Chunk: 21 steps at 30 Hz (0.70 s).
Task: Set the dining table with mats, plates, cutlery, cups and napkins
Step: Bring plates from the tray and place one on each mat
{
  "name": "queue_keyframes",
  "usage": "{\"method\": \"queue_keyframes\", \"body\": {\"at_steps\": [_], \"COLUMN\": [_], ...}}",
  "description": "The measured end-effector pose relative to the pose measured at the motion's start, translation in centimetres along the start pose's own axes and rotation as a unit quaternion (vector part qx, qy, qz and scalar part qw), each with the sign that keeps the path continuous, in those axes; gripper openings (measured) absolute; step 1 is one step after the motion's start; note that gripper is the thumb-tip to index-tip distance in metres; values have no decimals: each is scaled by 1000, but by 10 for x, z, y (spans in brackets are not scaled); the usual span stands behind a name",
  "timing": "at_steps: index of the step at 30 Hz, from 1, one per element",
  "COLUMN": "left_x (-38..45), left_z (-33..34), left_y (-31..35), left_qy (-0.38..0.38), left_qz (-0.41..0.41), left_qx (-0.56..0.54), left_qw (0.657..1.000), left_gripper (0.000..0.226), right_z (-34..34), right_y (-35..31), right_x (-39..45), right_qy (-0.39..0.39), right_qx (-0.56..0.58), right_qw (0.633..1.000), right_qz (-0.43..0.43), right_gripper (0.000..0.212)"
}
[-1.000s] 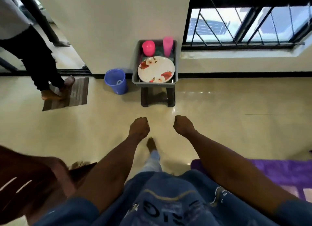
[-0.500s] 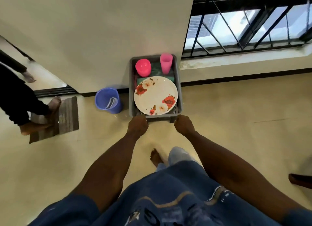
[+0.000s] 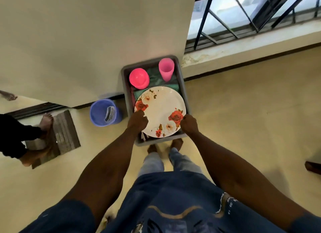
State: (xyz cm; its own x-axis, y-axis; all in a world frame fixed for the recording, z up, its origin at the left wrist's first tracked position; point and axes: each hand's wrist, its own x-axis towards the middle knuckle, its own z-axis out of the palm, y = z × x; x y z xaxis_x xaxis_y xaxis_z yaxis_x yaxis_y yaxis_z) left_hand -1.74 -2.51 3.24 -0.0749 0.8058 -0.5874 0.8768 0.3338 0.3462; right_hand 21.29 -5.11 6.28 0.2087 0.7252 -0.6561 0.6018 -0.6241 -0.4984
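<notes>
A white plate (image 3: 162, 111) printed with red and cream roses was seen lying flat in the near part of a grey tray (image 3: 183, 93), over green cloths (image 3: 154, 76) of which little could be made out. The left hand (image 3: 138, 122) was placed at the plate's left edge with its fingers curled, and the right hand (image 3: 189, 125) at the plate's right edge, likewise curled; both were pressed against the rim, but whether the rim was actually gripped could not be told. Beyond the plate, at the far end of the tray, a bright pink cup (image 3: 139, 77) was stood at the left corner and a paler pink tumbler (image 3: 166, 69) at the right corner. The tray was set against a pale wall (image 3: 86, 41). To the left of the plate, on the floor (image 3: 243, 119), a blue bucket (image 3: 102, 113) was placed beside the tray. Further left of the plate, a striped mat (image 3: 64, 133) was stood upon by the bare feet of another person (image 3: 17, 135). A barred window (image 3: 251, 15) was seen up and to the right of the plate.
</notes>
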Motion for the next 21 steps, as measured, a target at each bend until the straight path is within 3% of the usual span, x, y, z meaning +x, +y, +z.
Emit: {"method": "queue_keyframes", "body": {"at_steps": [2,5,8,10,13,15,17,21], "left_x": [17,46,84,158,196,148,135,160], "left_z": [-9,-17,-10,45,70,17,5,10], "left_y": [-2,-2,-9,-68,-93,-40,-28,-38], "left_qy": [-8,-26,-52,-83,-99,-102,-108,-123], "left_qz": [-1,-2,-51,-68,-86,-99,-93,-111], "left_qx": [-19,-65,-169,-234,-272,-274,-270,-267], "left_qw": [1000,998,983,966,953,951,952,949], "left_gripper": [39,36,36,51,64,38,6,18], "right_z": [9,28,50,63,82,96,106,116], "right_y": [0,5,16,20,24,30,36,46], "right_x": [7,18,29,34,46,58,69,86], "right_qy": [-13,-21,4,18,33,40,56,74], "right_qx": [32,80,150,205,274,285,288,311], "right_qw": [999,996,985,970,948,941,934,918], "right_qz": [30,42,81,126,161,180,205,236], "right_gripper": [34,62,64,64,55,48,34,25]}}
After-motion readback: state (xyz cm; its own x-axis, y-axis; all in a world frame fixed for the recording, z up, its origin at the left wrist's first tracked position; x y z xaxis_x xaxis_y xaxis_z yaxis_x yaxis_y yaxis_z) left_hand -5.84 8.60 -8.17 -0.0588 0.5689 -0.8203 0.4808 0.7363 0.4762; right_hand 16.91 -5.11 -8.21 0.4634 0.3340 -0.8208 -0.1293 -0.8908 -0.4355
